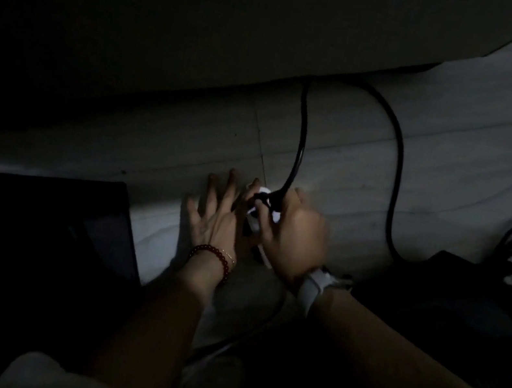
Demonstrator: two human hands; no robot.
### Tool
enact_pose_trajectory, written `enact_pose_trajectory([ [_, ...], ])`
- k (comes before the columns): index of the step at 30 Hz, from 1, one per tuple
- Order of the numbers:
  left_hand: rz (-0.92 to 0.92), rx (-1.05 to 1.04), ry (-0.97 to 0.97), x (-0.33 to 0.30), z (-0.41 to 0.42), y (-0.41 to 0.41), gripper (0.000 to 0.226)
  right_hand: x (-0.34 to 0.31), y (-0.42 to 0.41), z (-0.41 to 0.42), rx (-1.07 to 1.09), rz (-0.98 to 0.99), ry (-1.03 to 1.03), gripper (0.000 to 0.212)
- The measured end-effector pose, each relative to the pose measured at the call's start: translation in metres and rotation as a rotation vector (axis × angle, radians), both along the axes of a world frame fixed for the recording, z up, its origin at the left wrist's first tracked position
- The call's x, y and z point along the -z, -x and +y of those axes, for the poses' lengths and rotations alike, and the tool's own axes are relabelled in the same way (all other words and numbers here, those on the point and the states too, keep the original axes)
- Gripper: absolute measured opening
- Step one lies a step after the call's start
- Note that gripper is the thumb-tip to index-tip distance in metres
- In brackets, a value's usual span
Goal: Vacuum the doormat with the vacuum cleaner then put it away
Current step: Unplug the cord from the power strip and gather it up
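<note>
Gripping the black plug (262,199) with our right hand (292,234), we are holding it at the white power strip (259,225) on the floor (464,128); our left hand (213,217), fingers spread, is pressing beside the strip. Cord (397,171) is looping rightward; vacuum body too dark to identify

Dim floor-level scene. The right hand (295,235) grips a black plug (263,200) seated in a white power strip (260,229); the left hand (215,214), fingers spread, rests just left of the strip. A black cord (301,140) rises from the plug.
</note>
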State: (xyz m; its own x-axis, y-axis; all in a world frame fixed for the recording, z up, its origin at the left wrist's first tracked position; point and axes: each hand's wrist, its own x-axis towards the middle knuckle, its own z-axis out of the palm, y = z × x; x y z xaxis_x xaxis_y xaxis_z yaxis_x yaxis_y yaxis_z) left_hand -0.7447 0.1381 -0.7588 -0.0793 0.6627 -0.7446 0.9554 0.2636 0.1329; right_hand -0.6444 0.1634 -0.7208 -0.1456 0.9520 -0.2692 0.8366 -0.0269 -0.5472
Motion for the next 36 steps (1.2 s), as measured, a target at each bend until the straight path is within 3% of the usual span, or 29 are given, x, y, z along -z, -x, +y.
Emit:
enact_pose_trajectory([
  [6, -0.061, -0.123, 0.065, -0.019, -0.004, -0.002, 0.096, -0.024, -0.034, 0.032, 0.289, 0.139, 0.222, 0.017],
  [9, -0.099, -0.232, -0.051, -0.054, -0.009, -0.009, 0.082, -0.051, -0.036, 0.023, 0.489, 0.2, 0.29, 0.017],
  [11, -0.194, -0.405, -0.166, -0.082, -0.008, -0.013, 0.062, -0.08, -0.033, 0.018, 0.627, 0.243, 0.315, 0.017],
  [14, -0.342, -0.823, -0.21, -0.128, 0.009, -0.015, 0.034, -0.128, -0.025, 0.014, 0.723, 0.288, 0.327, 0.02],
  [16, -0.455, -1.039, -0.194, -0.169, 0.026, -0.017, 0.022, -0.174, -0.023, 0.011, 0.681, 0.277, 0.325, 0.023],
  [18, -0.608, -1.16, -0.107, -0.219, 0.045, -0.022, 0.016, -0.221, -0.024, 0.004, 0.508, 0.225, 0.327, 0.024],
  [20, -0.769, -1.269, 0.015, -0.265, 0.06, -0.03, 0.028, -0.26, -0.021, -0.01, 0.314, 0.167, 0.313, 0.022],
  [23, -0.96, -1.427, 0.051, -0.341, 0.072, -0.044, 0.032, -0.323, -0.022, -0.035, 0.216, 0.192, 0.316, 0.026],
  [25, -0.955, -1.346, -0.012, -0.386, 0.07, -0.054, 0.029, -0.363, -0.024, -0.049, 0.247, 0.34, 0.315, 0.029],
  [30, -0.975, -0.85, -0.175, -0.503, 0.041, -0.088, 0.023, -0.46, -0.07, -0.046, 0.671, 0.634, 0.384, 0.032],
  [34, -0.961, -0.568, -0.314, -0.569, -0.005, -0.112, 0.024, -0.512, -0.134, -0.03, 1.088, 1.309, 0.544, 0.045],
  [36, -0.964, -0.504, -0.312, -0.581, -0.028, -0.122, 0.027, -0.53, -0.161, -0.025, 1.149, 1.526, 0.594, 0.047],
])
